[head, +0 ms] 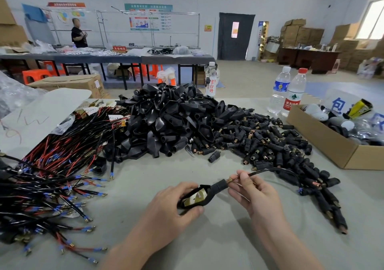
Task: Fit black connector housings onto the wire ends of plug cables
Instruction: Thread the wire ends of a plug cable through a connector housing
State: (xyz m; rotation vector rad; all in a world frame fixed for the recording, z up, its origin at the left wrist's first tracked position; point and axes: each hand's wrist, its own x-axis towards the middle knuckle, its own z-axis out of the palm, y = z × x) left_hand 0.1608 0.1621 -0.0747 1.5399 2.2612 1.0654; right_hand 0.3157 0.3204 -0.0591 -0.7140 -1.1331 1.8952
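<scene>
My left hand (176, 204) grips a black connector housing (204, 194) low over the grey table, its open side up with a brass piece showing inside. My right hand (252, 190) pinches the black cable (268, 170) just behind a small brass spring at the housing's narrow neck. The cable arcs right toward a row of finished cables (324, 199). A big pile of empty black housings (166, 120) lies at the table's centre. Small black plug sleeves (268, 143) with brass ends spread to its right. Red and black wires (52, 182) with blue terminals cover the left side.
An open cardboard box (324, 136) of parts stands at the right edge. Two water bottles (287, 92) and a third labelled bottle (211, 78) stand at the table's far edge. A white sheet (41, 111) lies at the left. A person (78, 33) stands by distant tables.
</scene>
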